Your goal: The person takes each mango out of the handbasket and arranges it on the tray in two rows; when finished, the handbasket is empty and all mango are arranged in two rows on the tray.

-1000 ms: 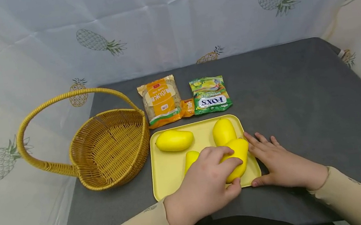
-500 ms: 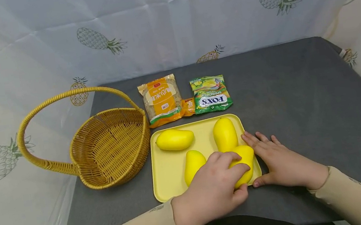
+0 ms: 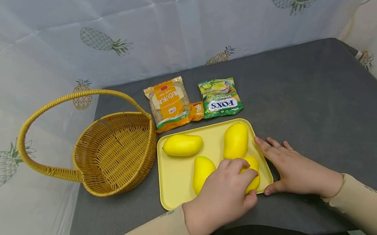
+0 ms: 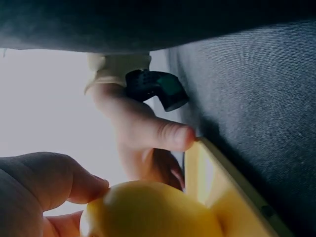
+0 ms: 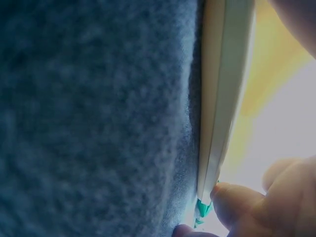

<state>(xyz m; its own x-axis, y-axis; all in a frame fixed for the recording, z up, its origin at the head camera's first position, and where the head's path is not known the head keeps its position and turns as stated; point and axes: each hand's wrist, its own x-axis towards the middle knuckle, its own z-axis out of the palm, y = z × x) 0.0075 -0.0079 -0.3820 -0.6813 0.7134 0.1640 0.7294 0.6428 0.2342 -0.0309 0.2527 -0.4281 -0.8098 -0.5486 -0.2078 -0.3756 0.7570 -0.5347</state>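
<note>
In the head view a yellow tray (image 3: 178,181) bears several yellow mangoes. My left hand (image 3: 219,198) grips one mango (image 3: 254,168) at the tray's front right, its fingers curled over the fruit and covering much of it. Against the tray's right rim rests my right hand (image 3: 295,173), fingers spread and thumb near the front corner. Behind the gripped fruit lies another mango (image 3: 236,141); a third mango (image 3: 182,145) is at the back left. Partly behind my left hand sits a greenish-tipped mango (image 3: 202,172). The left wrist view shows the gripped mango close to the tray wall.
Left of the tray stands a wicker basket (image 3: 119,157) with a tall arched handle. Behind the tray lie an orange-labelled food packet (image 3: 170,100), a small orange packet (image 3: 197,111) and a green FOX'S bag (image 3: 220,98). The grey table (image 3: 313,94) extends to the right.
My left hand moved right and slightly toward the front with the gripped mango, setting it lower near the tray's corner. The mango behind it turned slightly. My right hand stayed at the rim.
</note>
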